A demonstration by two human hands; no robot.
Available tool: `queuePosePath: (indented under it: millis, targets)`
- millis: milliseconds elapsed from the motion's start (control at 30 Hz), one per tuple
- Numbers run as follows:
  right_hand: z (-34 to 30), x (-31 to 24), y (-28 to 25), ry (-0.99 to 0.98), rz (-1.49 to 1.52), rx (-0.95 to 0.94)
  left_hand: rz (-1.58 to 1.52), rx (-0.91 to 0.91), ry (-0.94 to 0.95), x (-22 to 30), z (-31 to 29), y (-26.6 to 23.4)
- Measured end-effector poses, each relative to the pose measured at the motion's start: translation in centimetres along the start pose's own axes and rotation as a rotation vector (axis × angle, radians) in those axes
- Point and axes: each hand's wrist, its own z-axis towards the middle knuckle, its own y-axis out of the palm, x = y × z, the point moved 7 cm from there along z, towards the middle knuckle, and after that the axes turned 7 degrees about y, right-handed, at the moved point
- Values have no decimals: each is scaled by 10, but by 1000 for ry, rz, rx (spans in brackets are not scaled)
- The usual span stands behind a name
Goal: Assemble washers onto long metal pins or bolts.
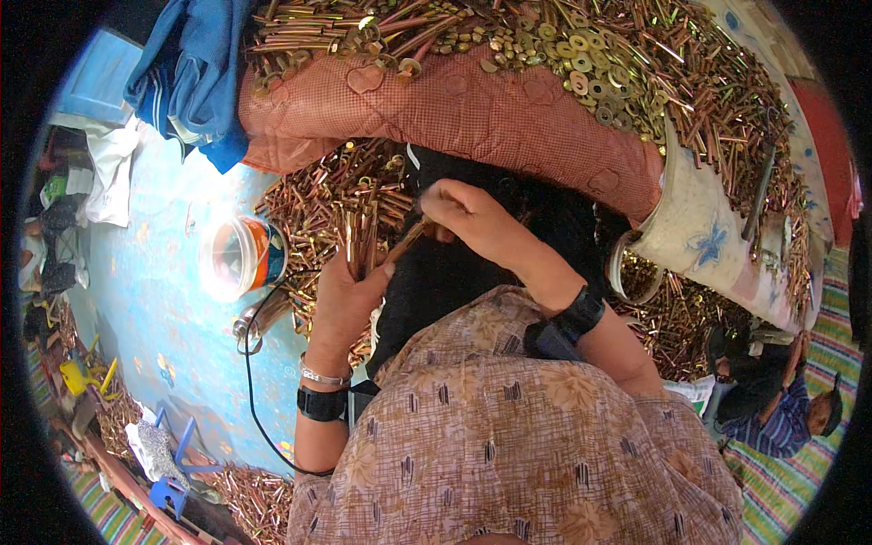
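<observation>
My left hand point(350, 295) is closed around several brass-coloured metal bolts point(361, 232), which stand up out of the grip. One more bolt point(409, 241) slants from the left thumb toward my right hand point(481, 222). The right fingers are curled at that bolt's far end, slightly blurred, and what they pinch is hidden. Just behind the left hand lies a heap of similar bolts point(318, 195). Washers point(586, 64) and small nuts point(468, 41) lie on the raised surface ahead, among more long bolts point(727, 109).
A red checked cloth point(436, 113) covers the raised edge ahead. To the left stand a clear-and-orange tub point(238, 259) and a metal cup point(259, 327), with a black cord point(252, 400) nearby. Blue cloth point(195, 77) hangs at upper left. Another person point(781, 422) is at lower right.
</observation>
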Motion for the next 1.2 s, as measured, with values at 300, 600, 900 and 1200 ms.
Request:
queuePosePath:
  millis: [300, 600, 900, 1200]
  targets:
    - [-4, -1, -1, -31, 55, -10, -36, -27, 2, 1, -1, 4]
    - [-3, 6, -13, -144, 25, 115, 90, 58, -71, -2, 3, 0]
    - [-148, 107, -157, 170, 327, 144, 4, 82, 33, -63, 27, -11]
    - [-241, 371, -323, 605, 410, 1216, 443, -155, 98, -120, 56, -20]
